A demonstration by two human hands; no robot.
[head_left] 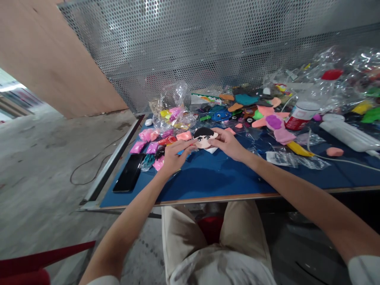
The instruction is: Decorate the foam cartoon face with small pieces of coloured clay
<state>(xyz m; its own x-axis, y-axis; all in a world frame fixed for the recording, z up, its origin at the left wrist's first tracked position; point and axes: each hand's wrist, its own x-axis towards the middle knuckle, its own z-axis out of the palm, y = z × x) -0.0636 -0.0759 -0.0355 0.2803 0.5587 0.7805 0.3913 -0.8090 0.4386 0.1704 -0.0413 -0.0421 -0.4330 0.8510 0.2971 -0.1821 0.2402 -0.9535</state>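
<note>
The person's right hand (227, 144) has a flat clay face (204, 138) pinched at its edge, thumb over the front, and the face, with its black hair and heavy brows, sits between the two sets of fingers. The left hand (175, 156) comes in from the other side with fingertips right at the face's near cheek; I can't tell from here whether they grip it or only touch. Just beyond the left fingers lie pink packets (137, 147) and, farther back, crumpled clear plastic (178, 93). A dark phone (128, 173) rests to the left of that hand, nearer the table's edge. Straight past the right fingers there's a blue shape with eyes (219, 113). Well off to their right stands a bottle with a red cap (303, 105), a yellow piece (299, 149) lying in front of it. Below both hands spreads the blue tabletop (208, 180).
</note>
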